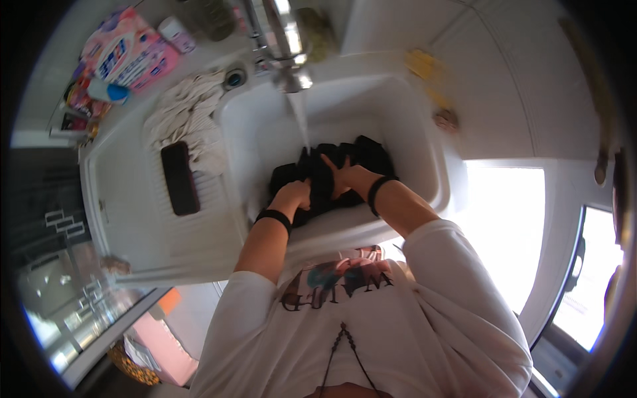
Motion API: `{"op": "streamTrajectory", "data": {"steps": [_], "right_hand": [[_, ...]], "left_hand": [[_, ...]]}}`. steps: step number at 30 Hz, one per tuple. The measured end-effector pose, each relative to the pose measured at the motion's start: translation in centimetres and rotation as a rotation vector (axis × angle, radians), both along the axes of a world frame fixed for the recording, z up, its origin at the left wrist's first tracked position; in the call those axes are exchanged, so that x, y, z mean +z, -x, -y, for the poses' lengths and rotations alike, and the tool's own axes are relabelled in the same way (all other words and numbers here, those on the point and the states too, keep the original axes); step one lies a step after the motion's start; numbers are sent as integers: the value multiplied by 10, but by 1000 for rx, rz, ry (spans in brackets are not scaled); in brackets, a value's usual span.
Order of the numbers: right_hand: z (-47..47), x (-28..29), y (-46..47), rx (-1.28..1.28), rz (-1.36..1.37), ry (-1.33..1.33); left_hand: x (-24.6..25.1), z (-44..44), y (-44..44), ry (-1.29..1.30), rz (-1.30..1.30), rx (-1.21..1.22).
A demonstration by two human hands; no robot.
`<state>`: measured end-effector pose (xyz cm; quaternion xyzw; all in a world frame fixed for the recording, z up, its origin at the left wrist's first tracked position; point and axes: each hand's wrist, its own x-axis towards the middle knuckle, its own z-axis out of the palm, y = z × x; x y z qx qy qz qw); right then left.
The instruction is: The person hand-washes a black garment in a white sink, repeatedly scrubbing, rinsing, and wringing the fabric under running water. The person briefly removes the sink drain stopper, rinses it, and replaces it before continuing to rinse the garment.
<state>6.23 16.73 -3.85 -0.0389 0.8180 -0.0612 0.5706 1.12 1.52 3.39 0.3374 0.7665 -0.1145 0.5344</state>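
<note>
A bundled black cloth item (318,174), likely a garment, lies at the bottom of a white laundry sink basin (403,119). Water (299,119) runs onto it from a chrome faucet (293,79) above. My left hand (297,192), on the left side of the bundle, has its fingers curled in and gripping the black cloth. To its right, my right hand (342,174) presses on the cloth with thumb and fingers spread; part of it is hidden by folds. Both wrists carry black bands.
On the ribbed drainboard (199,244) left of the basin lie a dark phone (180,178) and a crumpled beige cloth (184,109). Behind them stand a pink detergent package (129,49) and a small white bottle (176,35). A yellow item (420,63) sits on the right rim.
</note>
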Motion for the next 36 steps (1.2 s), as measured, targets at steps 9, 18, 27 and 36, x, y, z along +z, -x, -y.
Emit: {"op": "streamTrajectory", "data": {"steps": [9, 18, 27, 36], "right_hand": [[-5, -33, -2, -17, -69, 90], [-4, -61, -3, -20, -126, 145], [-6, -26, 2, 141, -56, 3], [-5, -3, 7, 207, -7, 44]], "left_hand": [[21, 2, 24, -169, -218, 208], [7, -31, 33, -875, -496, 756], [-2, -21, 33, -577, -470, 802], [0, -18, 24, -408, -419, 657]]}}
